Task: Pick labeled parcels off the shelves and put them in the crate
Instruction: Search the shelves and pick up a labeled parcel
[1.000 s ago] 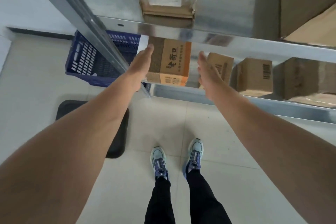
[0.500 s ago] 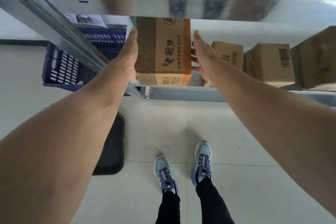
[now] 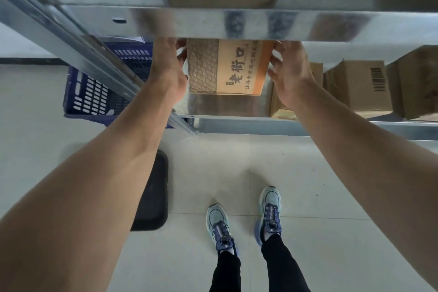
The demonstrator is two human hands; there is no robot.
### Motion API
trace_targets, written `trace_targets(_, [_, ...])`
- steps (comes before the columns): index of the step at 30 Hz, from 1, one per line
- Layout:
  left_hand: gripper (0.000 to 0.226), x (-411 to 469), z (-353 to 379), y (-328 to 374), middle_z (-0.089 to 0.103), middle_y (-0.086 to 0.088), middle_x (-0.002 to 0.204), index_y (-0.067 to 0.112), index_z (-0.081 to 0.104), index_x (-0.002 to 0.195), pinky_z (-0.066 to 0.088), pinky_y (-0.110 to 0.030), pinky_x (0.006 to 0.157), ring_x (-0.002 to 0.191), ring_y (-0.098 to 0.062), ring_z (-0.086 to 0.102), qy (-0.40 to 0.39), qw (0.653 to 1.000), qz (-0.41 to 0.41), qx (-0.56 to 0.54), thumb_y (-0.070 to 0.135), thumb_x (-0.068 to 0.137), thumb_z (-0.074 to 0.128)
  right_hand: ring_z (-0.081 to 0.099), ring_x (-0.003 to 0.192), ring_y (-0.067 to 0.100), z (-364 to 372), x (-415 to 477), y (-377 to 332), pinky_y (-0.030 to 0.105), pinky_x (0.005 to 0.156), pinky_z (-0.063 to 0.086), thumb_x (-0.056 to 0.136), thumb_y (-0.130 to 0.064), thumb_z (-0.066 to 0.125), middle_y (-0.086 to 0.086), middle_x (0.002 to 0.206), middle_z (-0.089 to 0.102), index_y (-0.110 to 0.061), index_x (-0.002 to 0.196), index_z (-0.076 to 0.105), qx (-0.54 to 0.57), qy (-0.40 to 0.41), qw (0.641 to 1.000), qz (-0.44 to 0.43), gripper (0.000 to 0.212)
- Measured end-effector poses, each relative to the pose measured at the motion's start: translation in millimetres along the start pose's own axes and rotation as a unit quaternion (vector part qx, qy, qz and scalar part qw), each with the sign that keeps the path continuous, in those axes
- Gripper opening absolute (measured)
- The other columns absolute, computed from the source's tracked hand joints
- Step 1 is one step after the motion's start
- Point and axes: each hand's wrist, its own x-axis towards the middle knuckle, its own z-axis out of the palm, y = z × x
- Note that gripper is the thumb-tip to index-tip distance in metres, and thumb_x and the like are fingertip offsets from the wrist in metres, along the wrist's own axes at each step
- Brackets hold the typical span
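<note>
The printed carton (image 3: 228, 67) sat on the lower steel shelf (image 3: 308, 123), under the front lip of the shelf above (image 3: 237, 23), with both hands on it. The left hand (image 3: 169, 66) was pressed flat against its left side, fingers curled round the upper corner; the right hand (image 3: 290, 73) gripped its right side, fingers spread along the edge. So each hand held the carton, clamping it between them.

It looked like stiff corrugated cardboard, square-edged, with a matte printed face: a brick pattern on the left part, large dark characters on tan in the middle, an orange band on the right. Such a surface should give dry palms decent friction. Its weight could not be read, though the two-handed hold suggested some bulk. The side walls near the corners, where the board is stiffest, seemed the safest place to squeeze; pressing mid-panel might dent it.

To the right of the carton stood plain brown boxes (image 3: 358, 87), one bearing a barcode. Left of the carton, beyond the slanted steel upright (image 3: 71, 38), the blue plastic crate (image 3: 94, 92) with slotted walls rested on the pale tiled floor. A dark rubbery mat (image 3: 154, 192) lay on the floor below the carton.
</note>
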Motion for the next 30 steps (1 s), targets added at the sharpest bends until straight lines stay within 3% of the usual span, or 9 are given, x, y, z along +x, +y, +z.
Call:
trace_targets(4, [0.060, 1.3, -9.4, -11.3, 0.049, 0.002, 0.154, 0.026, 0.051, 0.143, 0.007, -0.056, 0.125, 0.146, -0.017, 0.038, -0.004, 0.999, -0.031, 0.032, 0.061, 0.101, 0.028, 0.058, 0.131, 0.014, -9.2, -3.8, 13.5, 0.048, 0.120, 0.033, 0.103, -0.063, 0.032, -0.006, 0.138, 0.066, -0.024, 0.137, 0.060, -0.002, 0.000, 1.000, 0.013, 0.059])
trace_targets(7, [0.063, -3.2, -10.7, -22.2, 0.064, 0.011, 0.129, 0.030, 0.061, 0.117, 0.009, -0.057, 0.120, 0.127, -0.008, 0.051, -0.034, 0.995, -0.067, 0.068, 0.070, 0.100, 0.016, 0.046, 0.142, 0.016, -12.0, -9.2, 27.4, 0.049, 0.124, 0.024, 0.105, -0.064, 0.019, 0.000, 0.151, 0.056, -0.020, 0.140, 0.058, -0.009, -0.016, 0.998, 0.056, 0.068])
trace_targets(9, [0.070, -6.3, -10.6, -29.7, 0.064, 0.017, 0.115, 0.030, 0.060, 0.122, 0.009, -0.057, 0.119, 0.121, -0.010, 0.052, -0.039, 0.993, -0.082, 0.070, 0.074, 0.099, 0.011, 0.043, 0.146, 0.018, -15.1, -11.0, 34.5, 0.049, 0.125, 0.022, 0.103, -0.068, 0.014, 0.001, 0.153, 0.053, -0.022, 0.135, 0.060, -0.009, -0.020, 0.997, 0.077, 0.073])
trace_targets(12, [0.080, -8.3, -13.2, -32.8, 0.056, 0.011, 0.144, 0.031, 0.051, 0.144, 0.004, -0.059, 0.122, 0.142, -0.020, 0.041, -0.035, 0.992, -0.096, 0.070, 0.080, 0.095, 0.010, 0.047, 0.142, 0.021, -20.6, -12.2, 36.8, 0.050, 0.122, 0.027, 0.102, -0.070, 0.014, 0.002, 0.150, 0.056, -0.020, 0.133, 0.063, -0.012, -0.019, 0.996, 0.088, 0.076])
trace_targets(18, [0.088, -11.4, -13.5, -20.3, 0.032, 0.005, 0.165, 0.043, 0.043, 0.151, 0.010, -0.069, 0.117, 0.151, -0.035, 0.030, -0.046, 0.988, -0.132, 0.070, 0.091, 0.084, 0.011, 0.061, 0.121, 0.024, -29.8, -5.6, 28.3, 0.052, 0.115, 0.036, 0.096, -0.078, 0.007, 0.005, 0.131, 0.068, -0.032, 0.145, 0.056, -0.054, -0.014, 0.995, 0.088, 0.083])
trace_targets(20, [0.086, -13.4, -15.0, -20.4, 0.038, 0.005, 0.163, 0.040, 0.053, 0.143, 0.009, -0.074, 0.116, 0.150, -0.034, 0.032, -0.056, 0.988, -0.133, 0.055, 0.090, 0.086, 0.013, 0.063, 0.108, 0.015, -34.5, -6.6, 26.5, 0.048, 0.112, 0.036, 0.100, -0.072, 0.003, -0.001, 0.114, 0.071, -0.031, 0.142, 0.060, -0.067, -0.010, 0.995, 0.071, 0.082])
trace_targets(24, [0.082, -17.5, -20.4, -25.8, 0.059, -0.003, 0.147, 0.032, 0.058, 0.140, 0.018, -0.061, 0.119, 0.142, -0.030, 0.047, -0.094, 0.990, -0.108, -0.018, 0.084, 0.091, 0.018, 0.062, 0.118, 0.020, -40.1, -12.0, 26.2, 0.055, 0.112, 0.037, 0.101, -0.070, 0.003, -0.003, 0.116, 0.073, -0.026, 0.126, 0.070, -0.045, -0.013, 0.998, 0.033, 0.084])
trace_targets(27, [0.081, -20.6, -20.2, -32.2, 0.062, -0.005, 0.143, 0.026, 0.064, 0.127, 0.032, -0.055, 0.114, 0.138, -0.028, 0.052, -0.083, 0.992, -0.090, -0.012, 0.084, 0.091, 0.020, 0.065, 0.075, 0.007, -45.5, -12.5, 29.6, 0.036, 0.081, 0.043, 0.103, -0.066, 0.002, -0.013, 0.069, 0.069, -0.032, 0.087, 0.069, -0.025, -0.020, 0.999, 0.031, 0.076])
trace_targets(30, [0.087, -24.1, -20.8, -39.6, 0.068, 0.000, 0.134, 0.024, 0.069, 0.128, 0.034, -0.052, 0.115, 0.132, -0.022, 0.057, -0.056, 0.995, -0.076, 0.012, 0.083, 0.092, 0.016, 0.071, 0.085, 0.019, -44.8, -13.8, 34.9, 0.042, 0.083, 0.049, 0.101, -0.070, 0.004, -0.007, 0.075, 0.074, -0.022, 0.111, 0.074, -0.021, -0.040, 0.998, 0.032, 0.086])
